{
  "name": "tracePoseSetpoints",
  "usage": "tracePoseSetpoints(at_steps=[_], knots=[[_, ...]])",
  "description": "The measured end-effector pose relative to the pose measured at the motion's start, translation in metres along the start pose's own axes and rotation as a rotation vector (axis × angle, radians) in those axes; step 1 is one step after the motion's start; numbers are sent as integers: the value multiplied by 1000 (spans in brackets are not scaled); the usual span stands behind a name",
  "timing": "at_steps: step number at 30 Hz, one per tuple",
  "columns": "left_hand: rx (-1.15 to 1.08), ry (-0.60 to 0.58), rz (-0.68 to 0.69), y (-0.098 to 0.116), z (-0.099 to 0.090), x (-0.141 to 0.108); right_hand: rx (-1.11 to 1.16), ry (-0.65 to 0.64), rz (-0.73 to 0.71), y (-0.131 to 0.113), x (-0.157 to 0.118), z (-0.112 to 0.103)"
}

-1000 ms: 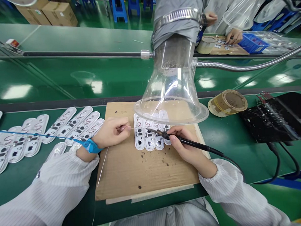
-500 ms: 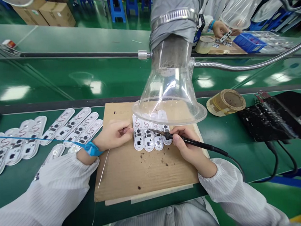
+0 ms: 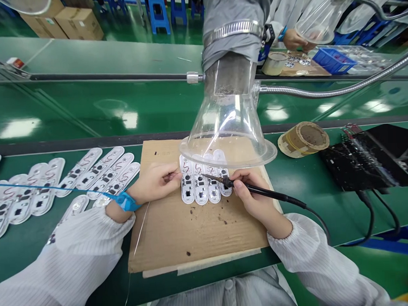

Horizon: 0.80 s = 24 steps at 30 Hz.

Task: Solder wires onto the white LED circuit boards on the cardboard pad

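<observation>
Head view, right grip (image 3: 252, 193) holding soldering iron (image 3: 269, 195) over PCBs (image 3: 201, 188), left grip (image 3: 153, 183) pinching wire (image 3: 175, 175)

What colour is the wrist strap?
The wrist strap is blue, clearest in the head view.

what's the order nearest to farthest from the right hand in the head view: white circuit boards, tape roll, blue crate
From the right hand:
1. white circuit boards, left of it on the cardboard sheet
2. tape roll, ahead and to the right
3. blue crate, farthest ahead, to the right
</observation>
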<state>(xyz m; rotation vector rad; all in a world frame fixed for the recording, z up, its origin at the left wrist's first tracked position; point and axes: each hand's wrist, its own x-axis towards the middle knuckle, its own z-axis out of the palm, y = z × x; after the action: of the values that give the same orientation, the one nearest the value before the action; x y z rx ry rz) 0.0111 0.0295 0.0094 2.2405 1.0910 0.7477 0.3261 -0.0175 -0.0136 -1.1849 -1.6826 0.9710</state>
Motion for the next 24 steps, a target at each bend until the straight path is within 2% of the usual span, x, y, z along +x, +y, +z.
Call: tracePoseSetpoints(at_steps=[10,17,20,24], knots=[[0,-6,-2,0,3,0,-17,-25,13,-2,2,-1],[-26,0,-70,-3,2,0,59,44,-69,-2,3,0],[-15,25,-101,-6,2,-1,28,178,-93,-1,0,-21],[39,54,-118,-4,-9,-22,-54,527,-76,10,-14,-77]])
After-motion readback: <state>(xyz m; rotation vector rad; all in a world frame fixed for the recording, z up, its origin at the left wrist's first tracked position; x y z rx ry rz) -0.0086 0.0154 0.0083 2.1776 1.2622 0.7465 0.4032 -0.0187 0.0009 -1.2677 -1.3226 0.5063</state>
